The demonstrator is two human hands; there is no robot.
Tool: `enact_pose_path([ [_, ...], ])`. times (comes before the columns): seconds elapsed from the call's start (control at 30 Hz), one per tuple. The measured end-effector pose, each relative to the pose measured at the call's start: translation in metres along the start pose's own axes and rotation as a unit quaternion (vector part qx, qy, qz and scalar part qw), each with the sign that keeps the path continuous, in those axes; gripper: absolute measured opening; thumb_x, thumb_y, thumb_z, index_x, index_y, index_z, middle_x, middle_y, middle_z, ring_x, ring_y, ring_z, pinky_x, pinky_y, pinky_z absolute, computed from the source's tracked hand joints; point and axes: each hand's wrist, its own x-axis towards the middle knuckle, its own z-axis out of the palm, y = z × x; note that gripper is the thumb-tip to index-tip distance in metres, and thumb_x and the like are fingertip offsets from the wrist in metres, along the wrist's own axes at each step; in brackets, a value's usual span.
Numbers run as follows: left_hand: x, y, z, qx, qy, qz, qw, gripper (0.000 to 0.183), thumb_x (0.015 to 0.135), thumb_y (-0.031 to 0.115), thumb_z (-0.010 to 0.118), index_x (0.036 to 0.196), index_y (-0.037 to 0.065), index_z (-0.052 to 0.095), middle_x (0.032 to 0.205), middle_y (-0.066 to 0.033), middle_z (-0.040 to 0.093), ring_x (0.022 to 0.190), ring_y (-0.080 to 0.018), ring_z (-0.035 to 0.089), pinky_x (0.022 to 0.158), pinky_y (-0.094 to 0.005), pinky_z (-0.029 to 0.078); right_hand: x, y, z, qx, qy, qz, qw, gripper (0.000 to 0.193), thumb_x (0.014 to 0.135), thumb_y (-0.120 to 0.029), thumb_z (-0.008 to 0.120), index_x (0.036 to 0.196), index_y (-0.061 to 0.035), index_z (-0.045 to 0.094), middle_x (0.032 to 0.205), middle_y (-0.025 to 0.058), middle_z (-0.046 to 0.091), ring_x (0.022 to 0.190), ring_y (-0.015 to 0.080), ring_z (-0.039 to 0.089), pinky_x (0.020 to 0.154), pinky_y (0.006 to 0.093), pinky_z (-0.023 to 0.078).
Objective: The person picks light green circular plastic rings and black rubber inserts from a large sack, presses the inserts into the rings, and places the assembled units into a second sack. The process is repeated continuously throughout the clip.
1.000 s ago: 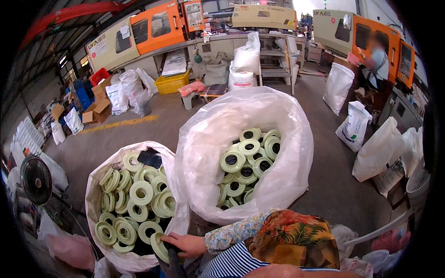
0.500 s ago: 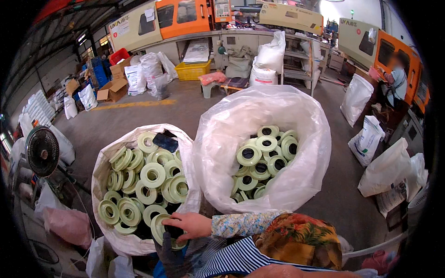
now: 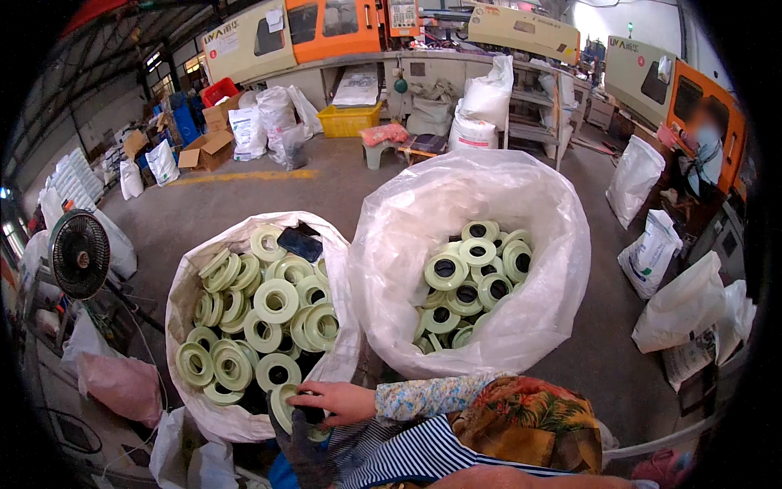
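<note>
Close to my body, at the near edge of the left sack, I have a pale green flanged plastic ring, tilted. My left hand, in a dark grey glove, is closed on the ring from below. The bare fingers of my right hand, below a flowered sleeve, pinch the ring's rim from the right. Just beyond lies a white woven sack filled with similar green rings. To its right stands a large sack with a clear plastic liner, holding green rings with black centres.
A dark phone-like slab lies on the rings in the left sack. A black fan stands at left. White sacks line the right side, near a seated person. Orange and cream machines stand behind a yellow crate.
The ring in my hands has turned more edge-on, and my right fingers have shifted on its rim. The whole scene sits slightly further right in the picture.
</note>
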Motion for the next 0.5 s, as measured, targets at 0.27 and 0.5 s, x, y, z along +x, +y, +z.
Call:
enact_pose_path([
  [0.27, -0.008, 0.006, -0.011, 0.250, -0.038, 0.167, 0.953, 0.054, 0.095, 0.006, 0.053, 0.146, 0.002, 0.034, 0.146, -0.0233, 0.035, 0.133, -0.0349, 0.044, 0.105, -0.0414, 0.044, -0.002, -0.021, -0.011, 0.084, -0.019, 0.116, 0.990, 0.082, 0.088, -0.039, 0.066, 0.153, -0.0137, 0.022, 0.140, 0.0225, 0.041, 0.116, 0.0424, 0.052, 0.096, 0.0427, 0.046],
  [0.5, -0.007, 0.030, 0.025, -0.015, -0.002, -0.035, 0.999, 0.057, 0.102, 0.022, 0.050, 0.151, 0.004, 0.028, 0.152, -0.0170, 0.032, 0.136, -0.0290, 0.038, 0.112, -0.0396, 0.032, -0.002, 0.024, 0.029, 0.243, 0.021, 0.186, 0.952, 0.078, 0.078, -0.024, 0.076, 0.143, -0.0080, 0.036, 0.130, 0.0210, 0.052, 0.117, 0.0355, 0.054, 0.099, 0.0411, 0.045],
])
